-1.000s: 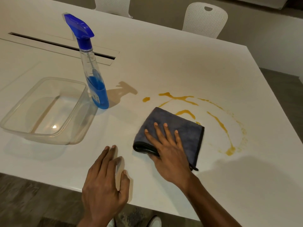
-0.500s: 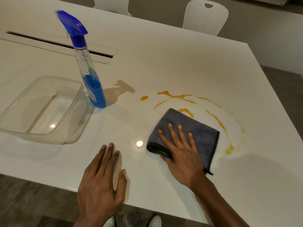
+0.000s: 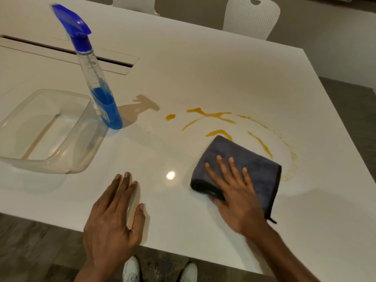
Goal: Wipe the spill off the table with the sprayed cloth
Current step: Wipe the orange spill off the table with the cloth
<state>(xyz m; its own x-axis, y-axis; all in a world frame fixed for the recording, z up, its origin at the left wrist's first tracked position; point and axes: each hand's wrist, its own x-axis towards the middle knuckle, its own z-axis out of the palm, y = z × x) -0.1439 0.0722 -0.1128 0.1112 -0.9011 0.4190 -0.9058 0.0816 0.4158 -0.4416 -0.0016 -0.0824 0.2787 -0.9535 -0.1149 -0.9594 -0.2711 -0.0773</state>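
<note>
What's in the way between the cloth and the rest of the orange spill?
Nothing visible. The right hand presses the cloth flat at the near edge of the spill, with only bare table between it and the remaining streaks. The spray bottle and clear tub stand off to the left, outside that path.

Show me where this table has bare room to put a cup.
The table is bare across its far half, between the spill and the chairs. Also free: the patch between spray bottle, cloth and left hand, and the near right corner beside the right hand. Crowded: the left side, where the clear container stands by the bottle, and around the spill.
</note>
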